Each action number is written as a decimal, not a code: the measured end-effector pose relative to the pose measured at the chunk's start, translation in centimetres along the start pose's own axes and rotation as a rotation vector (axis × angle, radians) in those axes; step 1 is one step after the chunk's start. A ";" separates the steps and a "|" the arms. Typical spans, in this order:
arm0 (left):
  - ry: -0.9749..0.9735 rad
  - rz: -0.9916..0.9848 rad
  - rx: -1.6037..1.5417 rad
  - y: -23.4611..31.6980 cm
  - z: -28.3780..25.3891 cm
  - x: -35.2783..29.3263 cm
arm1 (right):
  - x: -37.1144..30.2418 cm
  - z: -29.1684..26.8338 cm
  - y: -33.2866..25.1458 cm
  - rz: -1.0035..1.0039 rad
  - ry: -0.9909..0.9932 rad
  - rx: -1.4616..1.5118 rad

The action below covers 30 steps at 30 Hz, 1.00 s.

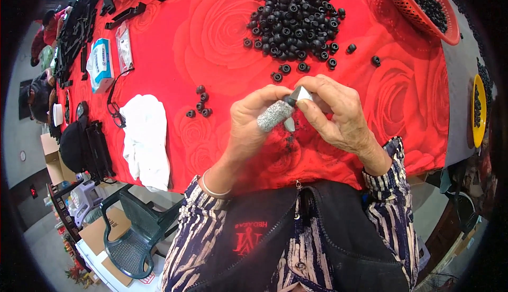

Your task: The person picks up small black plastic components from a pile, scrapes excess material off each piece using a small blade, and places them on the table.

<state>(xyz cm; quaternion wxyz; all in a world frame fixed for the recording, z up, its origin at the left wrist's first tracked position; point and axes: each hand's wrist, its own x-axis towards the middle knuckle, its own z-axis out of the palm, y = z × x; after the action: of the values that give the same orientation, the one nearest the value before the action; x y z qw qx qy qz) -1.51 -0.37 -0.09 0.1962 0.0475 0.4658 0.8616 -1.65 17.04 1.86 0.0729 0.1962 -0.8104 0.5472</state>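
Observation:
Over the near part of the red table, both my hands are close together. My left hand [248, 120] pinches a small black rubber part [289, 100], mostly hidden by the fingers. A grey speckled cover [275, 116] wraps its thumb. My right hand [341, 114] grips a small silver blade-like tool [304, 95] between thumb and fingers, against the black part. Its exact kind is hard to tell. Black crumbs [289, 142] lie on the cloth below. Beyond my hands is a large pile of round black rubber parts [296, 22], with several loose ones [202, 97] to the left.
A red basket [451, 32] of black parts stands far right, near a yellow tray [479, 83]. At left lie a white cloth [145, 138], glasses [115, 109], a tissue pack [100, 67] and long black pieces [79, 22]. A dark green chair [132, 228] stands below the table.

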 end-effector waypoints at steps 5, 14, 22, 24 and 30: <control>0.033 -0.015 0.015 0.0 -0.1 -0.2 | 0.0 0.0 0.0 -0.005 -0.006 0.002; 0.056 -0.006 0.029 -0.2 0.2 -0.2 | 0.1 0.0 0.3 0.003 -0.015 0.019; 0.036 -0.045 -0.009 -0.7 -0.2 -0.3 | 0.4 -0.4 0.3 0.050 -0.057 0.055; 0.037 -0.055 -0.023 -0.7 -0.1 -0.3 | 0.4 -0.6 0.3 0.057 -0.070 0.049; 0.037 -0.105 -0.149 -1.0 -0.2 -0.2 | 0.4 -0.5 0.5 0.058 -0.075 0.046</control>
<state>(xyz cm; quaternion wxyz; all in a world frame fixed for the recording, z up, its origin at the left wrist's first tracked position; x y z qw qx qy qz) -1.10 -0.05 -0.99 0.2356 -0.0078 0.4058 0.8831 -2.25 17.59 1.71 0.0221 0.1946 -0.8050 0.5600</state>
